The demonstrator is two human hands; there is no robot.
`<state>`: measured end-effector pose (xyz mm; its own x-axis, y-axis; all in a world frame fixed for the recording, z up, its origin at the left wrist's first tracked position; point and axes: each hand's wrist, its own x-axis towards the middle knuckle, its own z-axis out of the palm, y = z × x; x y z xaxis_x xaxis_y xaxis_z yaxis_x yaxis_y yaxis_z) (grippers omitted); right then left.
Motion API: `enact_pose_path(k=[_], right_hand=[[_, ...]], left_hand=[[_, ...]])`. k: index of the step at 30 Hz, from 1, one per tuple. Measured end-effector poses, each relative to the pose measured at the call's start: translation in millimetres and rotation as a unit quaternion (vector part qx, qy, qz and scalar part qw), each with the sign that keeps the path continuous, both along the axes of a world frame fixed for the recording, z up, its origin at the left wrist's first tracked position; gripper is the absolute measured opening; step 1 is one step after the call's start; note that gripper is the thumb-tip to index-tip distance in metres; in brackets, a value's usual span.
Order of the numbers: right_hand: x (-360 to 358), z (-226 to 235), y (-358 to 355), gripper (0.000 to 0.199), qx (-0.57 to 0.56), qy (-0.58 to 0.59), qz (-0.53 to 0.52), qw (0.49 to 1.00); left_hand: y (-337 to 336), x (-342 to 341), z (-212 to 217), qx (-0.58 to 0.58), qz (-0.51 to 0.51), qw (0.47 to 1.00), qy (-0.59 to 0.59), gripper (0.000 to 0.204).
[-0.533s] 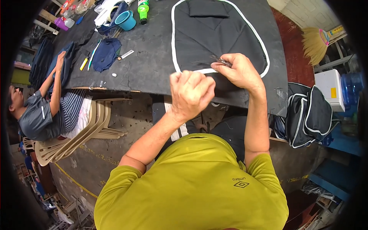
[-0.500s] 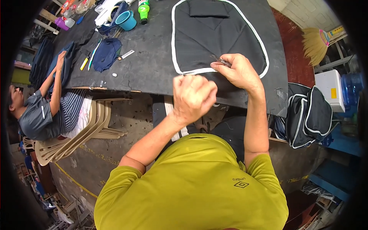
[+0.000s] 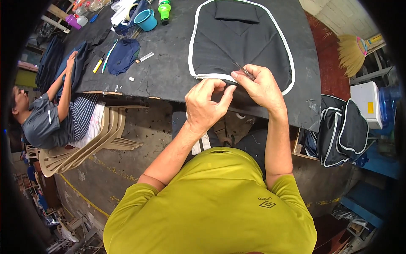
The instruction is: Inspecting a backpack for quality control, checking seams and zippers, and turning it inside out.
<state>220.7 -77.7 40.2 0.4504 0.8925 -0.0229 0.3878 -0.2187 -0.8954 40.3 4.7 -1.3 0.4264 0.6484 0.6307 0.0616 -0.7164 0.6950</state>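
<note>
A black padded fabric panel (image 3: 245, 46) with white piping and a flap at its far end lies on the dark table in front of me. My right hand (image 3: 263, 88) grips a small dark pair of thread snips (image 3: 244, 71); their tips point away over the panel's near part. At the near left edge of the panel, beside the white piping (image 3: 215, 77), my left hand (image 3: 207, 101) has its fingers curled and its thumb close to the index finger. Whatever lies between those fingertips is too small to make out.
Left on the table (image 3: 169, 63) lie a navy cloth piece (image 3: 122, 57), a toothbrush (image 3: 111, 53), a yellow-black tool (image 3: 98, 64), a teal bucket (image 3: 145, 20) and a green bottle (image 3: 164, 10). Another person (image 3: 50, 114) handles dark fabric at far left. Black bags (image 3: 342, 129) stand right.
My left hand has turned and its curled fingers have loosened near the panel's edge. My right hand and the snips have shifted slightly nearer. The whole view has moved a little.
</note>
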Motion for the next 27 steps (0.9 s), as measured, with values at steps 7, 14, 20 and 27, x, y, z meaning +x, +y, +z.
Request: enact_pose_path(k=[7,14,20,27], right_hand=[[-14.3,16.4,-11.7,0.028,0.024,-0.026,-0.005,0.999],[-19.0,29.2,-39.8,0.039,0.192,-0.249,0.038,0.949],[-10.9,10.7,-43.1,0.034,0.215,-0.341,0.084,0.911],[-6.6,8.2,-32.5,0.028,0.256,-0.468,0.125,0.837]], left_hand=[[-0.2,-17.1,5.6,-0.028,-0.018,0.998,0.049,0.015],[-5.5,-29.8,7.6,-0.123,-0.053,0.991,0.027,0.008],[-4.3,-27.2,-0.9,-0.118,-0.07,0.989,-0.051,0.01],[-5.5,-28.0,-1.8,-0.103,-0.06,0.992,-0.034,0.011]])
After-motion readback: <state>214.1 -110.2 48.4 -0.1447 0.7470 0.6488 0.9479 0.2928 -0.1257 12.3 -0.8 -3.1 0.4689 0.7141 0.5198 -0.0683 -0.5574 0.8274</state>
